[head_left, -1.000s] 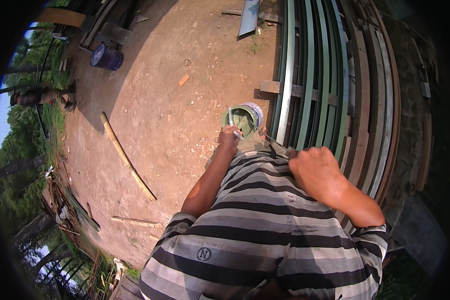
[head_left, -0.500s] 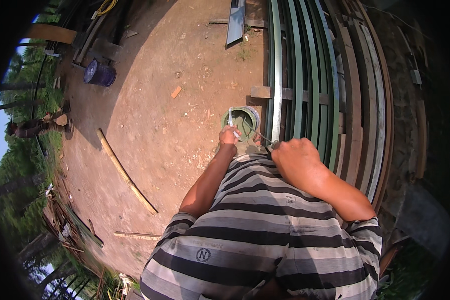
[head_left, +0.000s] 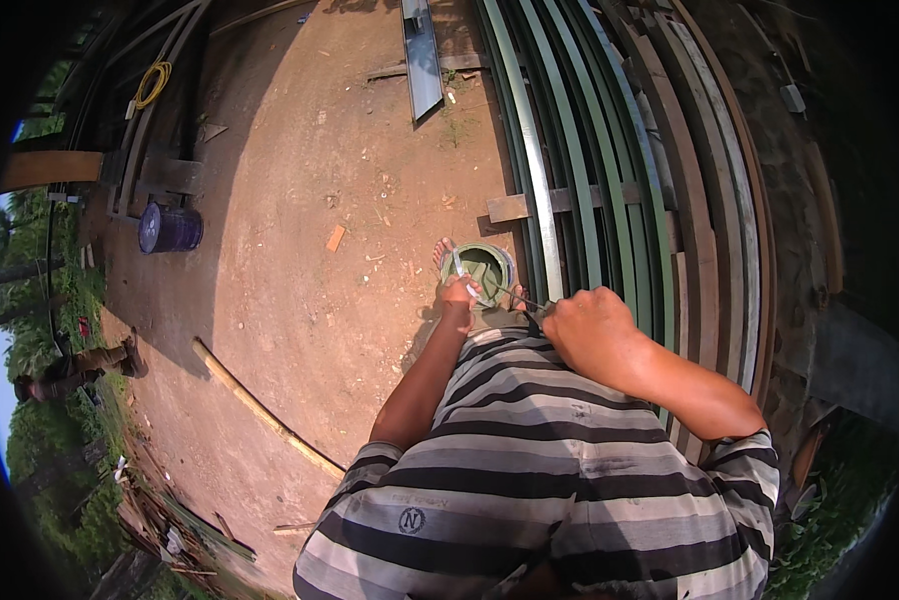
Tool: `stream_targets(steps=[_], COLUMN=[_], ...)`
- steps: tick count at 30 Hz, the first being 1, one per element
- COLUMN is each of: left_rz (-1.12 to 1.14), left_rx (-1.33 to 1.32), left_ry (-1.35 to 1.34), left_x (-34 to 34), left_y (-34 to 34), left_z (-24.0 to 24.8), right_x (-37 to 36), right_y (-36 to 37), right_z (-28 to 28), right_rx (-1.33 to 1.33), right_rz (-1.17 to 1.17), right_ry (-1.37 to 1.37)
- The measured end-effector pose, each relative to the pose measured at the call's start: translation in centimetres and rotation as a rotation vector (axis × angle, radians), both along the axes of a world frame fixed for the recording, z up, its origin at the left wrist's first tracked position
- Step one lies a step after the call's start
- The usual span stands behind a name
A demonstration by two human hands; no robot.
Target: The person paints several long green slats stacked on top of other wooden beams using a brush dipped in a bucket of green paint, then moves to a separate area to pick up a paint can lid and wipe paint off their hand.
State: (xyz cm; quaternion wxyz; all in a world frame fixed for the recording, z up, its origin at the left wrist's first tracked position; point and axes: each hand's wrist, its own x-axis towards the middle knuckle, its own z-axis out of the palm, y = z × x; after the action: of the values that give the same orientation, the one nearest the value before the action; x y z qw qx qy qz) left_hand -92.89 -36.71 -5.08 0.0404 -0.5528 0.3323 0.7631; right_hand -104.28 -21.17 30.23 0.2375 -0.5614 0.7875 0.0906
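Close in front of my body stands a round bucket [head_left: 507,264] with green, paint-like stuff inside. My left hand [head_left: 459,292] is closed at its near left side around a white strip [head_left: 460,262] that runs up to the rim; whether this is the bucket's handle I cannot tell. My right hand [head_left: 592,326], right of the bucket, is closed around the end of a thin dark rod [head_left: 523,302]. The rod slants leftward into the bucket, its far end hard to make out.
Long green metal bars [head_left: 545,150] and timber boards [head_left: 705,220] lie to the right across a wooden block [head_left: 508,208]. A purple bucket [head_left: 175,228] and a bent pole [head_left: 260,410] lie left. Another person [head_left: 80,370] is at far left. My bare foot [head_left: 444,251] shows beside the bucket.
The whole view has turned, so the purple bucket and the far ground sit lower in it. My foot has come into sight. Both hands keep their grips.
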Motion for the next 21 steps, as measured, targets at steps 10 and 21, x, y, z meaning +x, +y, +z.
stream_targets(steps=[10,21], left_rz=[-0.129,-0.207], left_rx=[0.0,-0.044], left_ry=[0.016,0.011], left_x=[-5.0,-16.0], left_y=[-10.5,-18.9], left_z=[-0.8,-0.7], right_x=[-5.9,-7.7], right_y=[-12.9,-10.6], right_z=[3.3,3.6], right_rx=[0.102,-0.067], right_rz=[-0.137,-0.509], right_ry=[-0.103,0.001])
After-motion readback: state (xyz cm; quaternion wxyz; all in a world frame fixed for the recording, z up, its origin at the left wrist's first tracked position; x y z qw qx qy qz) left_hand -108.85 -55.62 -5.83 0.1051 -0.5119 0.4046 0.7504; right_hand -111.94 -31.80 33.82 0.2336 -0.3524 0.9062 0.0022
